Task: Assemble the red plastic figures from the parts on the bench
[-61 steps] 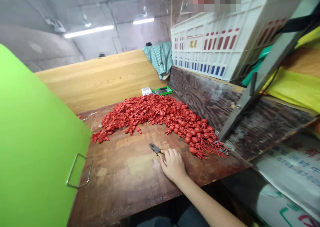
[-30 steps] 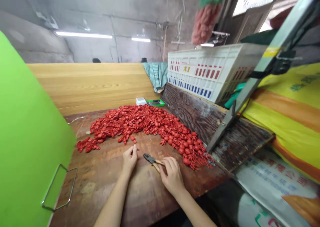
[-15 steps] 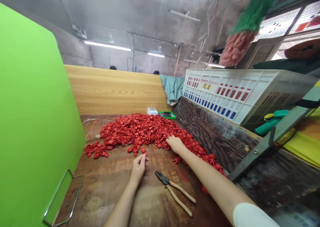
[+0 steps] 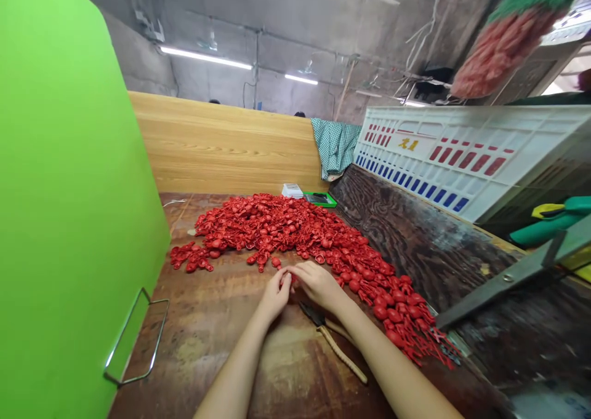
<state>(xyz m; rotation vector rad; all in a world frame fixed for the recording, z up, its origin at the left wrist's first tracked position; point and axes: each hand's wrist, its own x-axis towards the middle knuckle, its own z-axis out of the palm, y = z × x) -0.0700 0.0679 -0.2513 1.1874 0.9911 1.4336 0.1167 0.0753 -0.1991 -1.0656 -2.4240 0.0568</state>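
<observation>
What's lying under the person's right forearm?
Pliers with wooden handles lie on the stained wooden bench, partly under the right forearm. The forearm covers part of one handle, so that handle's end cannot be seen.

Stained wooden bench (image 4: 198,360): heap of red moulded parts (image 4: 272,231), wood-handled pliers (image 4: 341,352), white box (image 4: 292,191), green tray (image 4: 320,199).

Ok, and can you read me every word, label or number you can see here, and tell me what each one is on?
Two yellow characters on the white plastic crate: too blurred to quote.
Small white box: too small to read anything on it.
No other words, numbers or brands can be read.
</observation>
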